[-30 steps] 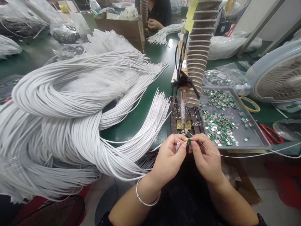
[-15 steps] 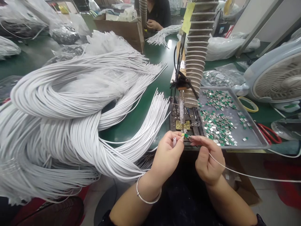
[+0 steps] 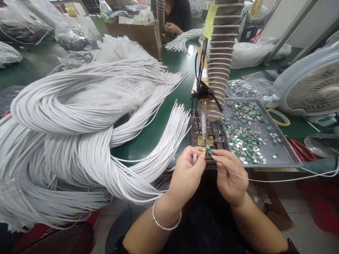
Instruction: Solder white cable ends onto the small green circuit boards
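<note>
My left hand (image 3: pixel 186 173) is closed, its thumb and finger pinching a small green circuit board (image 3: pixel 208 150) just below the soldering iron (image 3: pixel 204 123). A short white cable end (image 3: pixel 195 158) sticks up between the fingers of that hand. My right hand (image 3: pixel 231 174) is closed around a thin white wire (image 3: pixel 275 181), its fingertips at the right side of the board. That wire trails off to the right. Under the iron's tip is a yellowish sponge pad (image 3: pixel 205 140). Fingers partly cover the board, so its contact with the iron tip cannot be made out.
Bundles of white cables (image 3: pixel 79 155) cover the left side. To the right lie a grey tray (image 3: pixel 287 160) of small green-and-metal boards, red-handled scissors (image 3: pixel 302 150), yellow tape (image 3: pixel 278 117) and a fan (image 3: pixel 312 81). A ribbed hose (image 3: pixel 222 53) hangs above. Another person (image 3: pixel 174 17) sits opposite.
My right hand has moved slightly left and up, its fingertips now close against the green board. The trailing wire has lifted on the right. My left hand has barely shifted.
</note>
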{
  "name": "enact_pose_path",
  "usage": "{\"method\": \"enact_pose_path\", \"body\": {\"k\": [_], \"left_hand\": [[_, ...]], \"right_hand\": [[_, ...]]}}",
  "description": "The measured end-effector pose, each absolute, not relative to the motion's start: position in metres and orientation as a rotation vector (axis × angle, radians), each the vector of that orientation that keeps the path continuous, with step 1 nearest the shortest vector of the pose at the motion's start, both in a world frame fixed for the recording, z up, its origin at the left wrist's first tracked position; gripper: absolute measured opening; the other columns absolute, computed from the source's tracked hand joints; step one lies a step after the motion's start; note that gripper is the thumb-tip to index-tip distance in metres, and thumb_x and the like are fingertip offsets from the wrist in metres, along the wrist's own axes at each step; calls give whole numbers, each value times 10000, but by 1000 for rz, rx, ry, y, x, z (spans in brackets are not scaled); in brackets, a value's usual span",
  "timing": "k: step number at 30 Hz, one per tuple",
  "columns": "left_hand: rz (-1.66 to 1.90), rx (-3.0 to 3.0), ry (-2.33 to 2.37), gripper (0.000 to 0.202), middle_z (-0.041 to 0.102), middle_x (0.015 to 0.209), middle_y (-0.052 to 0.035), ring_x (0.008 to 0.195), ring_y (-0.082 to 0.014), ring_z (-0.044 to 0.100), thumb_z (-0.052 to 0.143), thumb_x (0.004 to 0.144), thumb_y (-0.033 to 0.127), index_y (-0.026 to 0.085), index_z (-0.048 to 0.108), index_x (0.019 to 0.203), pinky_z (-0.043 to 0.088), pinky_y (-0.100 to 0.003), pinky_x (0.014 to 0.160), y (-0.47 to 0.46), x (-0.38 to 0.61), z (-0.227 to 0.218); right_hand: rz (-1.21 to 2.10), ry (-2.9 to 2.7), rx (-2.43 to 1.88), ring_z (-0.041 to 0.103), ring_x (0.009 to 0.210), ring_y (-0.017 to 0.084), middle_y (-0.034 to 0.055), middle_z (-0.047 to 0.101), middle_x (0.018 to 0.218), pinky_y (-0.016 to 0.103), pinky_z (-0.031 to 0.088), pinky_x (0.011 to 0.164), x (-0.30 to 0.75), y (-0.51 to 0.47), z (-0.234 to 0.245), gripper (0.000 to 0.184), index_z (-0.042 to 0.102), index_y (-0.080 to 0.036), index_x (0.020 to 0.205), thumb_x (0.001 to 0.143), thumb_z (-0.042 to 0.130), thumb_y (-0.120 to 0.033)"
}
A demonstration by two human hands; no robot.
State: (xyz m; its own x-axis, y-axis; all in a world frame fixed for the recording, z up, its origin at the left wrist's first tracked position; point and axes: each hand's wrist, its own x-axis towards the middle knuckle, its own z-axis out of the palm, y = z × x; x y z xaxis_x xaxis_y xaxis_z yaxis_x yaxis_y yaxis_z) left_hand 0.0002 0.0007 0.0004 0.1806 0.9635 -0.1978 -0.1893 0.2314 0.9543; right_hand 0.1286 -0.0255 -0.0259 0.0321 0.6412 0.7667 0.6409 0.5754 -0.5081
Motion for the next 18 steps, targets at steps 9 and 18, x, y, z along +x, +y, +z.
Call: {"method": "enact_pose_path", "body": {"k": [9, 18], "left_hand": [[1058, 957, 1033, 118, 584, 965, -23, 914, -126, 561, 540, 834, 177, 174, 499, 723, 410, -245, 782, 4, 0, 2], [1078, 939, 1015, 115, 584, 959, -21, 909, -123, 566, 544, 826, 171, 176, 500, 719, 421, -238, 779, 4, 2, 5]], "right_hand": [[-50, -1670, -1078, 633, 933, 186, 90, 636, 990, 361, 566, 775, 124, -18, -23, 286, 615, -199, 1048, 842, 495, -42], [-73, -1672, -1089, 631, 926, 190, 86, 626, 991, 368, 566, 761, 124, -17, -21, 284, 617, -206, 1048, 842, 496, -52]]}}
